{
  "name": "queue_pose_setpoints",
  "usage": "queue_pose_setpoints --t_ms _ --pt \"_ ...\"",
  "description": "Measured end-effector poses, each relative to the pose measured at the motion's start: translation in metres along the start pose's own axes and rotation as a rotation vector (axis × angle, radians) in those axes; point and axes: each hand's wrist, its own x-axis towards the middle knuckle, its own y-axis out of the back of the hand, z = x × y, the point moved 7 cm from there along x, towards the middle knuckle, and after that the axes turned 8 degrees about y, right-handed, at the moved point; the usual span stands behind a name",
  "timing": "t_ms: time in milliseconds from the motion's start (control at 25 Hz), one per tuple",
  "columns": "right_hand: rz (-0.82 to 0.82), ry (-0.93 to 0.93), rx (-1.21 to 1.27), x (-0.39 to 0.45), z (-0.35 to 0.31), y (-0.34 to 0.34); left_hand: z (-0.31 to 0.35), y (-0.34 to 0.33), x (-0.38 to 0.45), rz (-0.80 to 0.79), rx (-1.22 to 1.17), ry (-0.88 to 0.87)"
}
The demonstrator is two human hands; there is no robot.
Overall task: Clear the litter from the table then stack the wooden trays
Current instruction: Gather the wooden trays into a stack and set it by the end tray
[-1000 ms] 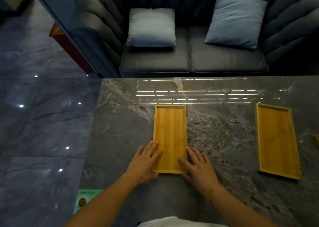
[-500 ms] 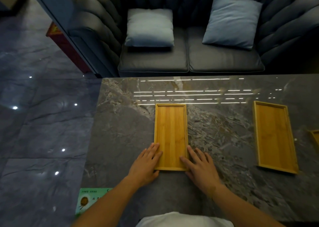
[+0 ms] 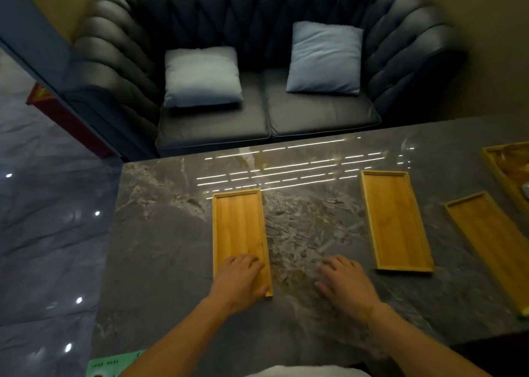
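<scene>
Several empty wooden trays lie on the grey marble table [image 3: 171, 262]. My left hand [image 3: 243, 279] lies over the near end of the left tray [image 3: 237, 227], fingers bent inside it and thumb hooked along its near rim. My right hand [image 3: 346, 285] is over bare table between that tray and the middle tray [image 3: 396, 222], fingers relaxed and holding nothing. A third tray [image 3: 492, 242] lies at an angle further right. A fourth tray [image 3: 492, 159] at the right edge holds something shiny and a grey item [image 3: 525, 189], both cut off by the frame.
A dark sofa [image 3: 257, 119] with two pale blue cushions [image 3: 201, 76] stands just beyond the table's far edge. The table's left edge drops to a glossy floor [image 3: 51, 233]. A green card [image 3: 114, 365] sits at the near left corner.
My right hand has left the left tray and shifted right over the table. My left hand has moved from beside the tray onto its near end. The view has swung right, showing more trays.
</scene>
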Motion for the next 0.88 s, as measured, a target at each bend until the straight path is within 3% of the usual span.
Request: queue_pose_setpoints --t_ms 280,520,880 --pt "0.012 -0.197 -0.006 -0.064 0.147 0.032 0.105 0.021 0.079 -0.112 0.108 -0.066" --pt "0.029 -0.254 -0.049 -0.09 0.236 0.049 0.197 0.025 0.133 -0.134 0.175 -0.05" --pt "-0.101 -0.352 0.053 -0.064 0.284 0.035 0.26 0.014 0.165 -0.217 -0.064 0.266"
